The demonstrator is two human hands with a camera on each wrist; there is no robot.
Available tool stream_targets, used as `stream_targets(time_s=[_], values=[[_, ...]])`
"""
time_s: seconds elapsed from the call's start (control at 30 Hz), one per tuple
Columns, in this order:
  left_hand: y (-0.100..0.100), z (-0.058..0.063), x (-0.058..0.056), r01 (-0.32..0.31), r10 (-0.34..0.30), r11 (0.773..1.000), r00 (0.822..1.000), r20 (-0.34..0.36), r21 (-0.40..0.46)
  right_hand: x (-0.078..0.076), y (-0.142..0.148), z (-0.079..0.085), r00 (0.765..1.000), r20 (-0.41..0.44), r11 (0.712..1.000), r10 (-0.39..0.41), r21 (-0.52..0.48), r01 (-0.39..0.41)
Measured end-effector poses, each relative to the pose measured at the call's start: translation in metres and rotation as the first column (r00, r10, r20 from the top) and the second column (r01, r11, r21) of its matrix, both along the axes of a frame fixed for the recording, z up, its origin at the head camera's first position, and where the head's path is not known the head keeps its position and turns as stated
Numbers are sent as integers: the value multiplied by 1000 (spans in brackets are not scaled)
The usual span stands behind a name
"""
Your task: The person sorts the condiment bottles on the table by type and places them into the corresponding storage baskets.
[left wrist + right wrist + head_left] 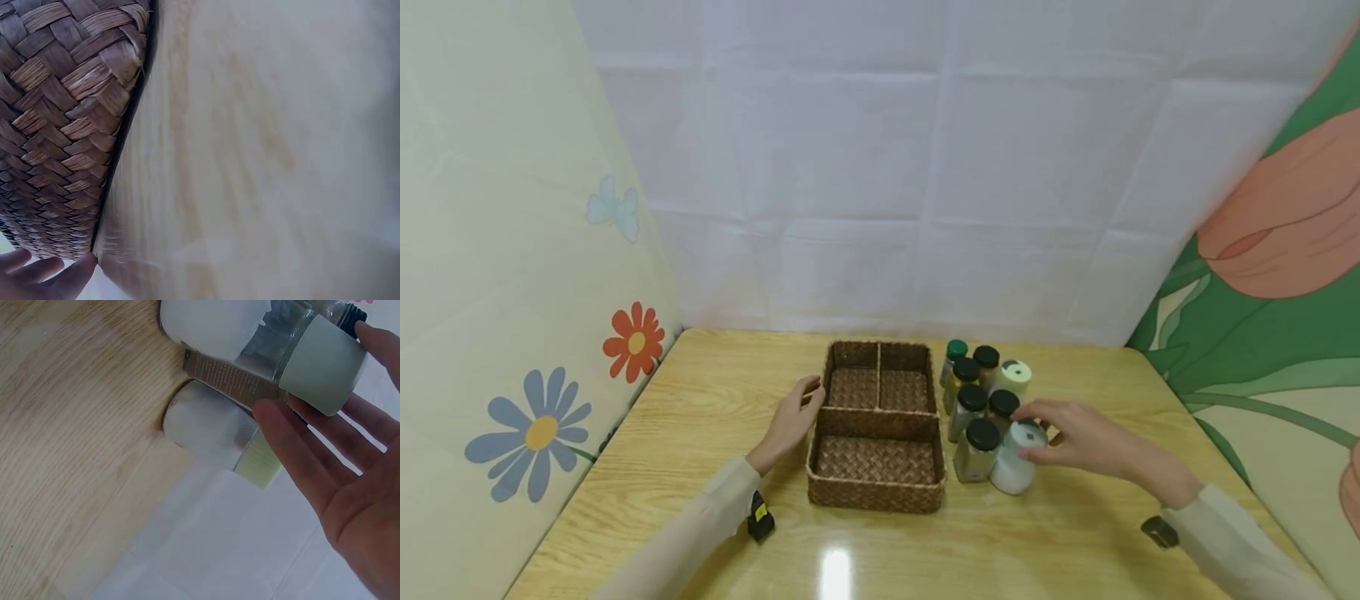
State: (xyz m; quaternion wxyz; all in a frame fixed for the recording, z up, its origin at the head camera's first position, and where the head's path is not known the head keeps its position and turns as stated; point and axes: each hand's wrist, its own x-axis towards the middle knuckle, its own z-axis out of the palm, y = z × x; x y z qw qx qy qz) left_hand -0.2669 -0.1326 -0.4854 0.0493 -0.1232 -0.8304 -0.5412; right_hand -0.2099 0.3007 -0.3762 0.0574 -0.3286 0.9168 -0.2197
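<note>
My left hand rests against the left side of a brown woven basket, fingertips at its outer wall. In the left wrist view those fingers lie along the bottom edge of the weave. At the right, my right hand holds the pale lid of a white jar between thumb and fingers. The right wrist view shows this jar's pale green lid inside the curve of the hand. A brown labelled container and a jar with a yellow-green lid stand just beyond it.
Several black-lidded jars stand close together along the basket's right side, with a green-capped one at the back. A divider splits the basket's rear into two compartments. White cloth hangs behind the wooden table.
</note>
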Motion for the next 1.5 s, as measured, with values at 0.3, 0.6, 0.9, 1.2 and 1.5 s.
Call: stream_targets(time_s=[0.3, 0.6, 0.9, 1.2, 1.5], values=[[-2, -1, 1, 29, -29, 1000, 999, 45, 5, -7, -4, 3, 999, 41, 999, 25, -25, -24], [-4, 3, 1, 39, -39, 999, 999, 28, 1, -11, -5, 7, 996, 82, 999, 31, -40, -28], [-5, 5, 3, 49, -49, 999, 998, 29, -8, -7, -9, 10, 999, 10, 998, 47, 39, -47], [-5, 5, 4, 57, -57, 998, 998, 33, -3, -6, -11, 11, 996, -50, 995, 74, 77, -70], [-2, 9, 6, 54, -54, 998, 998, 22, 8, -8, -6, 8, 996, -41, 995, 81, 61, -78]])
